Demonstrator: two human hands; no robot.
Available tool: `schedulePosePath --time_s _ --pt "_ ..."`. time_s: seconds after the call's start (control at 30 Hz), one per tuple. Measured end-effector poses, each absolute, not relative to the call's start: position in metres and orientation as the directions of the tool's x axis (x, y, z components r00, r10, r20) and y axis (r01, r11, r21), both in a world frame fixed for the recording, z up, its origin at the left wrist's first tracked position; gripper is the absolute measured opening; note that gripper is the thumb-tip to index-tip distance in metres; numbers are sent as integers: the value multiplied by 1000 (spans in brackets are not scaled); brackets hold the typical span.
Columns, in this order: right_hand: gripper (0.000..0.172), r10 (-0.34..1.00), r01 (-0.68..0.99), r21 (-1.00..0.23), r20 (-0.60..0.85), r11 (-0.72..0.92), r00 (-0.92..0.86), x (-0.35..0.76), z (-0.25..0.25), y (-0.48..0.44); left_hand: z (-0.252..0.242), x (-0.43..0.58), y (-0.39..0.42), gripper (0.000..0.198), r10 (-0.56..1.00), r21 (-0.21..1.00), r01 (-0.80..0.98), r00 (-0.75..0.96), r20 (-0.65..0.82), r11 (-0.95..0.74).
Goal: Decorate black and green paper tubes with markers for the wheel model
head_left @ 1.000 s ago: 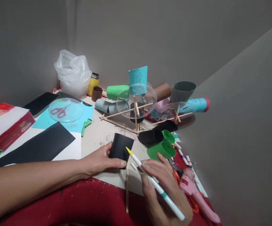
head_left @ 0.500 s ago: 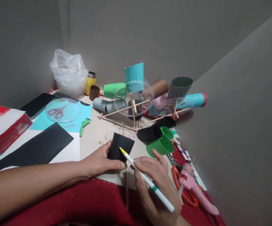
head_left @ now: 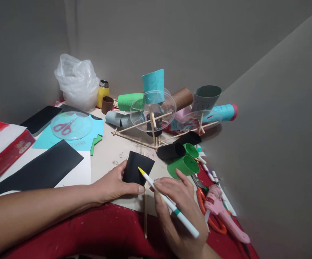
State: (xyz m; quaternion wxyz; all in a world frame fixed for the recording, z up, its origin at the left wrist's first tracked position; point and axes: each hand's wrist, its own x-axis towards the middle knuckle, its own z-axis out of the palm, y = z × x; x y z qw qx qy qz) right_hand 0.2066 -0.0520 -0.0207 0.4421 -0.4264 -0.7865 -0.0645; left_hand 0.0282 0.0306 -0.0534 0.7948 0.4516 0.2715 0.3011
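Note:
Thumb and fingers of my left hand (head_left: 119, 181) grip a black foam-like piece (head_left: 134, 171), tilted up above the table; whether it is rolled or flat I cannot tell. Between the fingers of my right hand (head_left: 179, 208) is a white marker (head_left: 169, 205) with a green band and a yellow tip. That tip points at the middle of the black piece, touching or very near it. No mark shows on the black surface. Just beyond lie a black tube (head_left: 170, 151) and a green tube (head_left: 183, 167). A thin wooden stick (head_left: 145, 216) lies below the black piece.
Behind my hands stands a wooden-stick frame (head_left: 137, 140) with a clear round disc and coloured tubes. At right lie a pink glue gun (head_left: 223, 212), orange-handled scissors (head_left: 212, 223) and markers. Leftward are black sheets (head_left: 45, 165), a clear lid (head_left: 82, 126) and a plastic bag (head_left: 77, 82).
The view has shifted very slightly. Both hands keep the same hold, and the marker tip remains at the middle of the black piece.

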Motion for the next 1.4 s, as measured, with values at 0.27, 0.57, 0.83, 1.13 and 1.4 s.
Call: schedulePosePath --time_s 0.27,0.57,0.83,1.13,1.4 --pt "27 606 752 -274 770 599 -202 208 -19 -53 -48 29 29 72 719 869 -220 665 -200 444" --pt "27 620 775 -296 769 558 -152 213 -20 -53 -44 28 30 76 710 859 -217 671 -214 464" --pt "25 619 771 -296 770 564 -157 213 -20 -52 -44 27 30 76 707 869 -206 676 -207 451" --pt "27 634 770 -305 756 561 -162 211 -19 -54 -43 28 30 73 708 874 -213 680 -189 437" --pt "30 665 720 -351 720 599 -201 206 -19 -57 -47 28 30 69 716 869 -234 676 -178 437"
